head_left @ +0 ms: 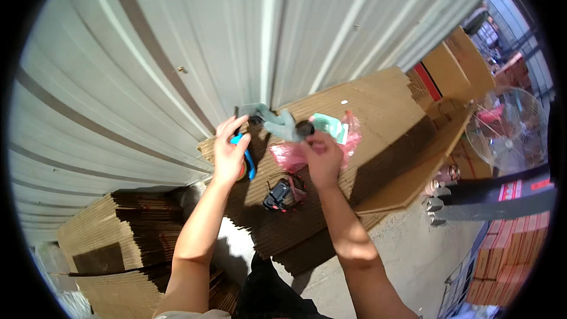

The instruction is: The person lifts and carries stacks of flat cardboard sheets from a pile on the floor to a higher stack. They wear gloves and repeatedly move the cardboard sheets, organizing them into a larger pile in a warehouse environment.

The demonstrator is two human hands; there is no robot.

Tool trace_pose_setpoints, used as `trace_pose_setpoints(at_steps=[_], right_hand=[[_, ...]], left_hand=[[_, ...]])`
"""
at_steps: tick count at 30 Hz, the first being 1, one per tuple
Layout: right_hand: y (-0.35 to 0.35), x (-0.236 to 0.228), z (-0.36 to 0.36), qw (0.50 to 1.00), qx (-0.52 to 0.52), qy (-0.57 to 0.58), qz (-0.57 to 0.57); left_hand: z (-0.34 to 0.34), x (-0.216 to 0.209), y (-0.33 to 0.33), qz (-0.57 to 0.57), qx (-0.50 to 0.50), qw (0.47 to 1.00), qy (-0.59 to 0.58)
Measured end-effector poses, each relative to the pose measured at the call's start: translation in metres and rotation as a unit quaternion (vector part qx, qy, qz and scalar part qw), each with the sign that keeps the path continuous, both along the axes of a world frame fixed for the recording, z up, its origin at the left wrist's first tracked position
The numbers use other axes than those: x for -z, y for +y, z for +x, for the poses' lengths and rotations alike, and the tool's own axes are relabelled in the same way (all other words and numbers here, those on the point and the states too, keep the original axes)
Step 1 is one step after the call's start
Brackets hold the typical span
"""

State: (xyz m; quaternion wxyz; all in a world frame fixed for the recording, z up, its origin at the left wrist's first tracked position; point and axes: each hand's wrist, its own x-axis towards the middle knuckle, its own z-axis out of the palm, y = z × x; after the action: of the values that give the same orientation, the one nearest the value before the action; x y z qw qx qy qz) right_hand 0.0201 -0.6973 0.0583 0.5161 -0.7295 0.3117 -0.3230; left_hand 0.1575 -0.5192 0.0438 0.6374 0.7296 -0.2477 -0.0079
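A grey-green, curved, flexible-looking thing [279,126] with round black ends is stretched between my two hands, above the cardboard; blur hides its exact kind. At its left end, my left hand [226,152] has its fingertips against the black part, finger and thumb slightly parted. My right hand [323,156] pinches the black right end. A blue-handled tool [249,159] lies beside my left hand. Pink bubble wrap [287,156] and a pale green-and-white packet [332,128] lie near my right hand. Closer to me sits a small black device [284,194] with a cord.
Stacked flattened cardboard [378,100] forms the work surface, against a corrugated metal wall [236,29]. More cardboard [106,248] is stacked at the lower left. On the right are an open carton [455,62], a wire-caged fan [508,130], a grey metal bar [496,204] and stacked boxes [502,254].
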Motion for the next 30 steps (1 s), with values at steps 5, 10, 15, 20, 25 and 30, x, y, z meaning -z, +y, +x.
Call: trace_pose_setpoints(at_steps=[5, 10, 15, 20, 25, 30], right_hand=[[0.065, -0.068, -0.173, 0.98, -0.133, -0.144, -0.018], [0.111, -0.053, -0.393, 0.975, -0.029, -0.078, 0.208], [0.14, -0.036, -0.6, 0.921, -0.078, 0.074, 0.374], [0.159, -0.058, -0.774, 0.811, 0.049, -0.084, 0.577], [0.162, -0.046, -0.912, 0.815, 0.127, -0.24, 0.513], [0.1, -0.045, -0.999, 0.808, 0.385, -0.305, 0.325]], left_hand=[[-0.133, -0.085, 0.014, 0.024, -0.035, 0.965, -0.258], [-0.306, -0.09, 0.005, 0.078, 0.34, 0.876, -0.334], [-0.529, -0.085, 0.001, 0.009, 0.574, 0.694, -0.435], [-0.71, -0.095, -0.014, -0.034, 0.624, 0.693, -0.359], [-0.856, -0.115, -0.072, -0.114, 0.718, 0.586, -0.356], [-0.97, -0.133, -0.15, -0.081, 0.658, 0.706, -0.25]])
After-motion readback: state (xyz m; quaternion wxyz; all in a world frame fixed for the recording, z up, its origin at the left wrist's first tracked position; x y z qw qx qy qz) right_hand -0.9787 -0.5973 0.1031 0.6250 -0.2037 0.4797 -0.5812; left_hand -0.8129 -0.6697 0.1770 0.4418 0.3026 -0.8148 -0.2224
